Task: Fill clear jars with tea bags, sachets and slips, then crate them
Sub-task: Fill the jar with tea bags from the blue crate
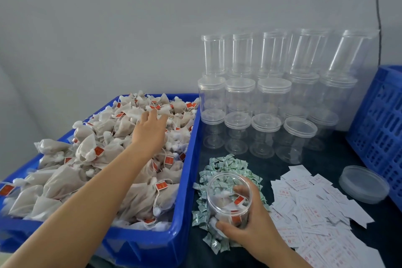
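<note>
Jar (228, 198) in right hand (250, 228); left hand (150, 130) among tea bags (97, 159).

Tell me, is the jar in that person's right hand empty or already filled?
Partly filled: the jar in the right hand holds a few tea bags near its bottom, lid off.

We see a plain pale grey wall (108, 28) filling the upper half of the view behind everything, with a thin black cable (378, 6) running down it near the right edge. Below it lies a dark tabletop (336, 156), its bare surface showing mostly on the right side. A large, glossy blue plastic bin (152, 239) sits on the left part of that tabletop, its far end close to the wall.
</note>
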